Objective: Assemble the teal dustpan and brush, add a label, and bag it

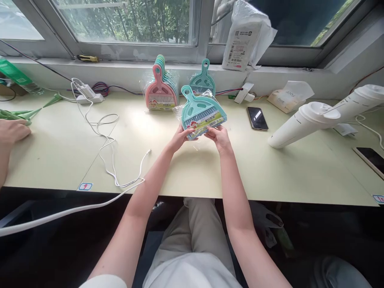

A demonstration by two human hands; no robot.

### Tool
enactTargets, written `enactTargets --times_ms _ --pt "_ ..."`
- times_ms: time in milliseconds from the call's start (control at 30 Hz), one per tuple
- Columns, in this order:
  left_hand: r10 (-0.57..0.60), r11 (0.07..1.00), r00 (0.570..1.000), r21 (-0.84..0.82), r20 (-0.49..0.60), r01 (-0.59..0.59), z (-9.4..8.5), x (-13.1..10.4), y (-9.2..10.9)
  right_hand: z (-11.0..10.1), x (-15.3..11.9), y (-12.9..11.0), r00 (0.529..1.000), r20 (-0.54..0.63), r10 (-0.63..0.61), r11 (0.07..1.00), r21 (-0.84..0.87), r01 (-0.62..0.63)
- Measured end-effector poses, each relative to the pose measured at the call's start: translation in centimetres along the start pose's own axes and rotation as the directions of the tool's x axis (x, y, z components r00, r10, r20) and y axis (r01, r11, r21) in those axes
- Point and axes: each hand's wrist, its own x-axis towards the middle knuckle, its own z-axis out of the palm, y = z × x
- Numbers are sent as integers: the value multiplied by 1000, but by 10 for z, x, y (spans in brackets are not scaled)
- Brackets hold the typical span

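Open pale-yellow tabletop (210,176) is lying near, in front of both hands, and to their right up to the black smartphone (257,118) and the two toppled white paper-cup stacks (303,122). To the left, a looping white charging cable (108,144) is crossing the surface. Far, a standing row of pink and teal plastic dustpan sets (160,88) and one teal set (203,80) are blocking the window side. Another person's hand (12,132) is resting at the far left edge.

On the table (54,152): white cable (108,140), power strip (90,98), phone (257,118), tissue pack (286,98), two stacks of paper cups (303,122), and a co-worker's hand (12,132) at left.
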Motion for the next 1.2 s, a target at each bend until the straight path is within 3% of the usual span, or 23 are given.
enactTargets --times_ms 167,267,333,400,467,567,667,767,933,1067,1200 --pt "8 1000 999 6 -47 -8 -6 1 -1 7 -1 4 999 3 38 999 -19 -38" --pt "-22 1000 996 -12 -81 21 -12 3 0 -2 1 1 995 56 85 991 -109 -78" --pt "-30 999 992 -24 -120 27 -19 5 1 -13 4 -2 997 19 81 974 -214 -75" --pt "-18 999 985 -39 -170 12 -28 7 3 -23 7 -4 995 -83 -54 934 -356 21" --pt "-6 998 976 -60 -220 -7 -37 10 4 -28 10 -2 951 -123 -282 829 -530 177" --pt "-29 996 967 -91 -252 7 -48 12 5 -26 14 3 868 26 -496 609 -701 370" --pt "-82 993 966 -100 -245 59 -51 11 3 -22 15 5 820 109 -561 511 -734 447" --pt "-136 989 961 -91 -239 117 -51 8 1 -21 15 5 805 88 -587 532 -708 465" --pt "-189 981 965 -87 -181 175 -52 3 4 -18 15 6 821 30 -570 672 -558 486" --pt "-223 974 972 -48 -67 220 -46 -1 10 -17 15 7 842 -83 -533 775 -447 447" --pt "-287 957 955 68 68 283 -32 -5 14 -21 16 9 826 -164 -540 779 -469 416"
